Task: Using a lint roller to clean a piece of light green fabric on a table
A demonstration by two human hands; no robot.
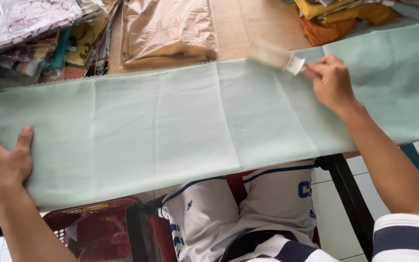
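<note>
A long strip of pale green cloth (170,121) lies flat across the table from left to right, with faint fold creases. My left hand (1,165) presses flat on its left end, fingers spread. My right hand (333,82) grips the handle of a lint roller (275,56), whose blurred white roll rests on the far edge of the cloth.
A folded tan cloth in clear plastic (168,31) lies behind the green cloth. Stacks of packed fabrics (35,34) sit at the back left, orange and yellow folded cloths (340,14) at the back right. A red basket (93,225) stands below the table's dark leg (350,199).
</note>
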